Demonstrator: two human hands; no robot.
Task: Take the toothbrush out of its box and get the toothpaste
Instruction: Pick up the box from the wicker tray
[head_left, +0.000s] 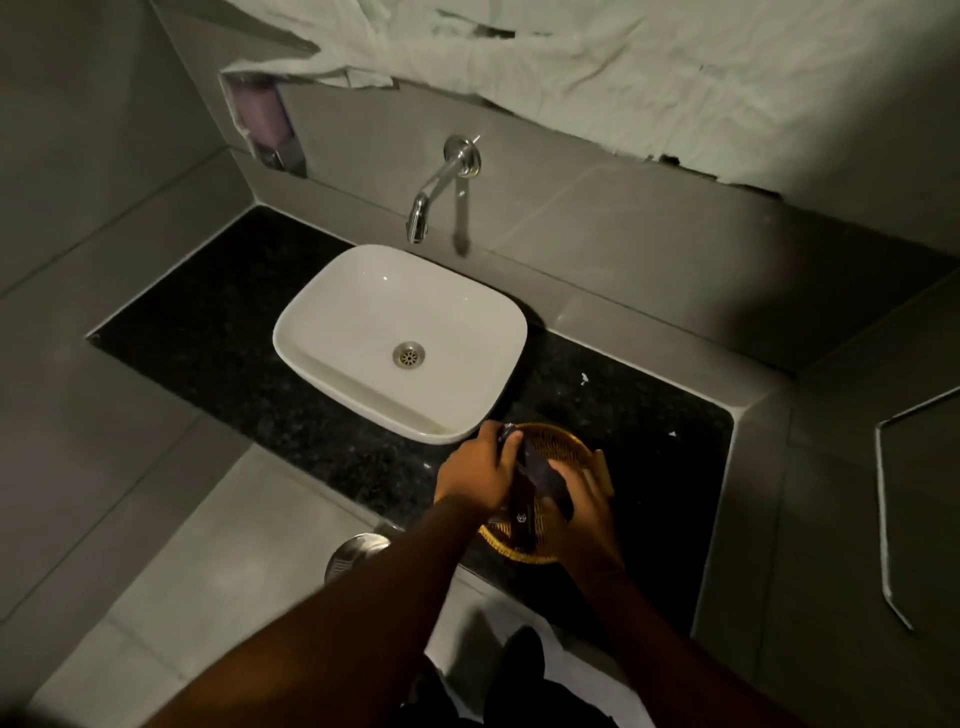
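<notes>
So both hands' fingers (511, 441) clasp the dark box (543, 475) above the basket (563, 439), toothbrush not yet out, toothpaste unfetched.

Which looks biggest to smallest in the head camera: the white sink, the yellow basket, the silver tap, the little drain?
1. White rounded ceramic sink
2. Yellow woven round basket, partly hidden by hands and nearer the camera, yet plainly smaller
3. Silver curved metal tap
4. Small round metal drain
</notes>
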